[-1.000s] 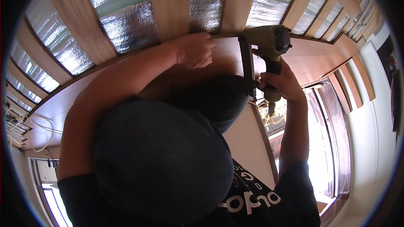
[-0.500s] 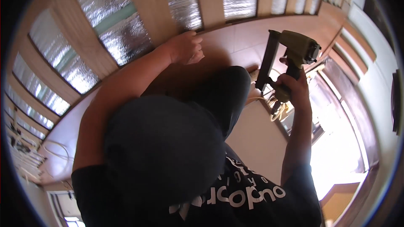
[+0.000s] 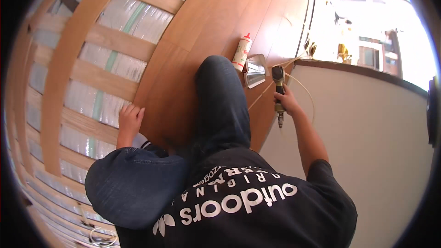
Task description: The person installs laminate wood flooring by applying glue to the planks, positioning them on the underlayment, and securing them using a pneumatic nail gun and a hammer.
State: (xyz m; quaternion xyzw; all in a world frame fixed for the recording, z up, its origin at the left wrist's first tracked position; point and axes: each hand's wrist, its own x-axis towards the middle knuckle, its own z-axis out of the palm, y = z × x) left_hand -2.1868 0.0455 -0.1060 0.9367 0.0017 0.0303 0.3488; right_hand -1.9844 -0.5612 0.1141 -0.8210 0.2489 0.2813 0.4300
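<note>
In my right hand (image 3: 286, 100) is a pneumatic nail gun (image 3: 278, 74), held by its dark grip, with a metal air fitting at the lower end. It hangs over the right edge of the wooden flooring (image 3: 183, 64). My left hand (image 3: 132, 115) rests at the flooring's left edge, fingers bent and slightly apart, with no object visible in it. Beside that hand run bare wooden joists (image 3: 103, 76) with silvery sheeting between them. Past my knee, a white glue bottle (image 3: 241, 54) with a red cap lies near a shiny, silvery open packet (image 3: 256, 71).
A pale hose (image 3: 308, 93) curves around the nail gun. At the right is a broad pale surface (image 3: 349, 124) with a dark edge strip. Bright openings stand at the far right. More joists and a coiled white cord (image 3: 102, 238) lie at the lower left.
My view has turned, bringing the flooring, bottle and packet into sight. The nail gun, earlier raised and seen from the side, now appears lower and end-on. My left hand has loosened from a curl.
</note>
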